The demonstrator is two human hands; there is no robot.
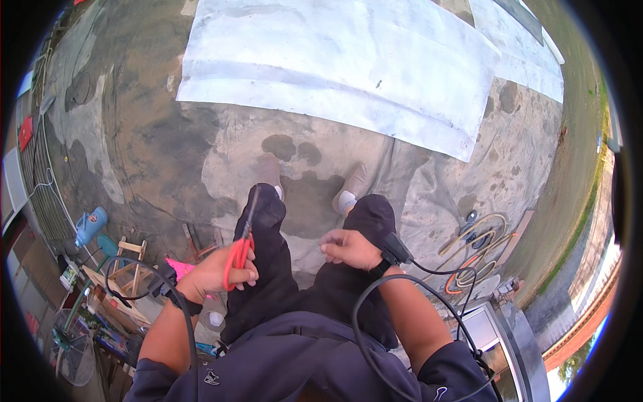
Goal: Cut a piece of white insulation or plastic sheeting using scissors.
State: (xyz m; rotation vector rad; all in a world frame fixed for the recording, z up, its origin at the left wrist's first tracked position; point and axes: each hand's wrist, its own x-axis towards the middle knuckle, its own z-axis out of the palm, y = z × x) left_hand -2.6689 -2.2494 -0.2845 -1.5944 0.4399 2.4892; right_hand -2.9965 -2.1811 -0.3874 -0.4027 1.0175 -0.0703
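My left hand (224, 271) is closed around the red looped handles of a pair of scissors (240, 258). The narrow dark blades point away from me, over my left knee. Above my right thigh, my right hand (350, 249) has its fingers curled, thumb against fingertips. Whatever might be between those fingertips is hidden or too small to make out. Beyond my feet a large white sheet (335, 67) lies on the ground, apart from both hands.
Stained grey ground cloth (429, 187) spreads under my feet. To the left are a blue thermos flask (91, 226), a small wooden stool (130, 258) and a fan (72, 345). A coiled hose (479, 251) lies at right. Black cables (358, 321) run along both my arms.
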